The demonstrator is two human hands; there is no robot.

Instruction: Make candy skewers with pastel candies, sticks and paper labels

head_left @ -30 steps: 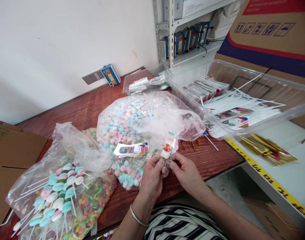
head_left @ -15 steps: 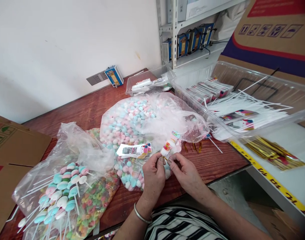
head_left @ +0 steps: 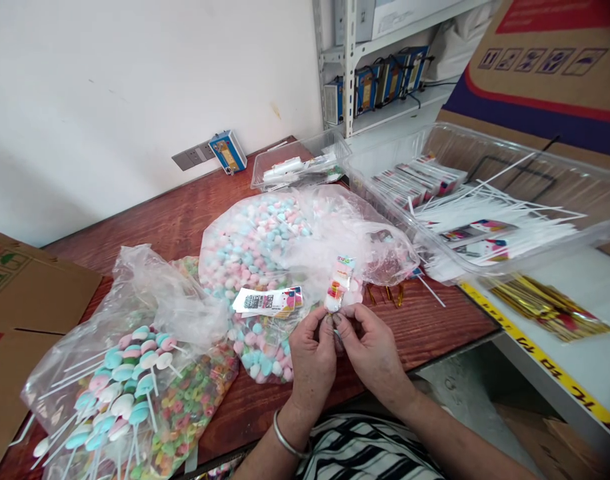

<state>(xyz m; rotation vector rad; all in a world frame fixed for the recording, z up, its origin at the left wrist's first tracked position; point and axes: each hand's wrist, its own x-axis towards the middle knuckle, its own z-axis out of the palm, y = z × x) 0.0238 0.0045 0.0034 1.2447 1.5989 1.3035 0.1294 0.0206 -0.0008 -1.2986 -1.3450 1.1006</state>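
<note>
My left hand (head_left: 312, 360) and my right hand (head_left: 375, 353) meet at the table's front, fingertips pinched side by side. Between them they grip the lower end of a small printed candy bag (head_left: 341, 283), which stands upright with white and orange-red pieces inside. Whatever lies under the fingertips is hidden. Behind the hands spreads a large clear bag of pastel marshmallows (head_left: 257, 233), with printed sleeves (head_left: 267, 301) lying on it. Several gold twist ties (head_left: 387, 295) rest on the wood to the right of the small bag.
Marshmallow pops on sticks (head_left: 122, 387) lie on a clear bag of gummy rings (head_left: 192, 400) at left. A clear bin (head_left: 485, 267) at right holds white sticks and packets. More gold ties (head_left: 549, 307) lie on the white surface. Cardboard boxes (head_left: 35, 287) flank the table (head_left: 445, 320).
The small candy bag is now more upright. My fingertips have drawn together at its lower end, and the gold tie seen there before is hidden.
</note>
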